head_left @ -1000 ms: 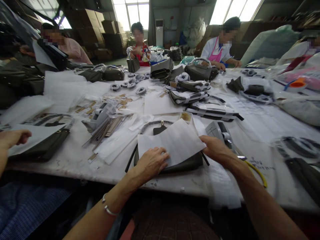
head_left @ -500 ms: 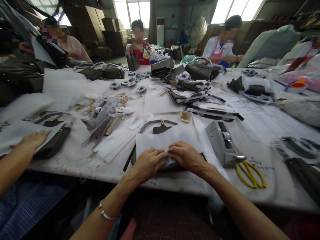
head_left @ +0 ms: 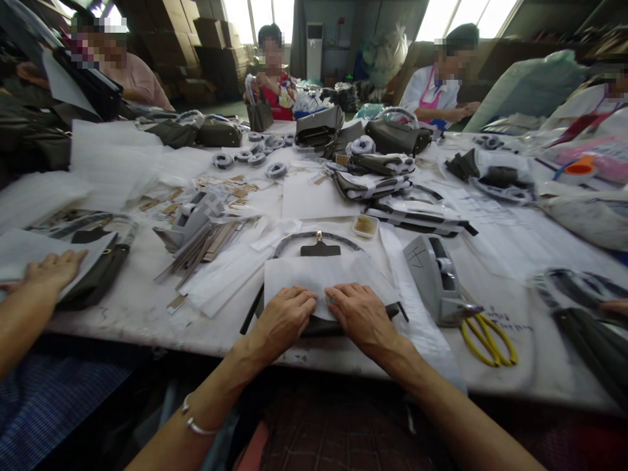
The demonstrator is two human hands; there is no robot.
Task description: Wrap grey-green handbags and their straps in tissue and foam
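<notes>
In front of me a dark olive handbag [head_left: 324, 328] lies on the table, its wrapped handle [head_left: 294, 240] arching away from me with a dark tag hanging inside. A white packing sheet [head_left: 318, 271] covers most of the bag. My left hand [head_left: 288, 315] is on the sheet's left half, fingers bent and close together, gripping its near part. Mirroring it on the right, my right hand [head_left: 362, 315] has its curled fingers on the same sheet. A small gap separates the two hands; the thumbs are mostly hidden.
Right of the bag stand a grey tape dispenser [head_left: 432, 281] and yellow-handled scissors [head_left: 488, 340]. Another dispenser [head_left: 193, 216] and cardboard strips [head_left: 209, 248] lie left. A co-worker's hand [head_left: 53, 268] presses a sheet on another bag. Wrapped bags [head_left: 417, 216] are stacked beyond.
My left hand has shifted slightly left, widening the gap between my hands. The sheet lies lower, showing more of the tag and handle. A co-worker's fingers have appeared at the right edge.
</notes>
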